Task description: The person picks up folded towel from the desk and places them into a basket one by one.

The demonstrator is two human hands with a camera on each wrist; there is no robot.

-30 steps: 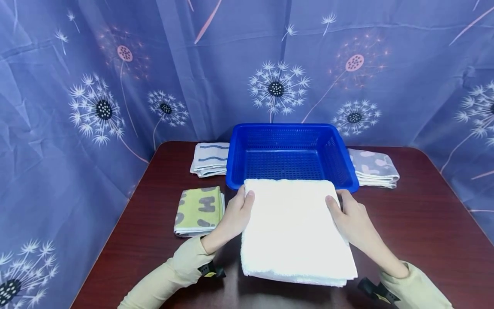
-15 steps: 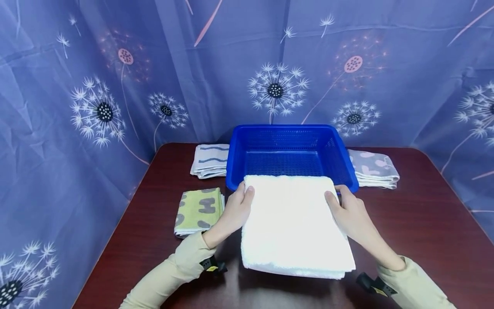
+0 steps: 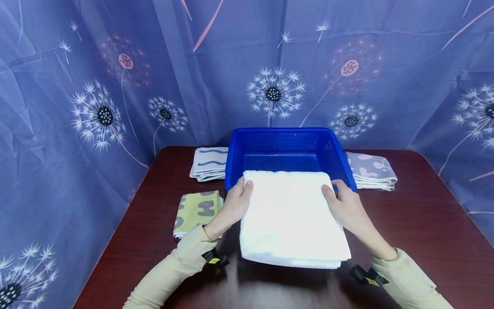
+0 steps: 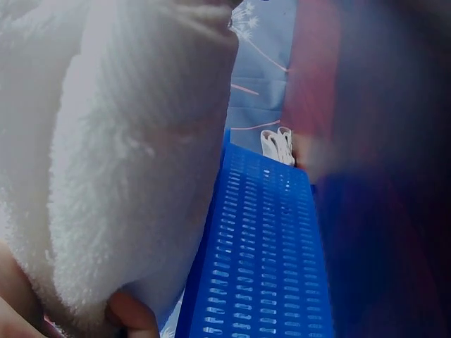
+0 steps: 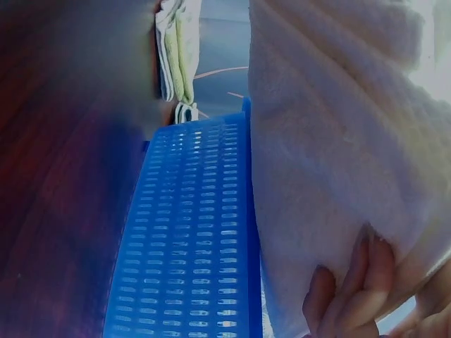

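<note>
A folded white towel [image 3: 291,219] is held up between both hands, its far edge overlapping the front rim of the blue basket [image 3: 279,163] in the head view. My left hand [image 3: 236,202] grips the towel's left side, thumb on top. On the opposite side my right hand [image 3: 343,205] pinches it the same way, and the right wrist view shows fingers [image 5: 363,282] bent against the towel's underside. In the left wrist view the thick fold of the towel [image 4: 134,155] hangs beside the basket's slotted wall [image 4: 261,253].
A yellow-green towel with grey shapes [image 3: 198,210] lies folded at the left of the dark red table [image 3: 417,231]. Behind it, a white towel with blue stripes [image 3: 210,163] sits against the basket. A grey and pink towel [image 3: 372,169] lies right of the basket. A blue patterned curtain [image 3: 216,86] hangs behind.
Both hands have carried the white towel a little forward, further over the basket's front part. The head view has tilted up slightly. The grip of both hands looks the same.
</note>
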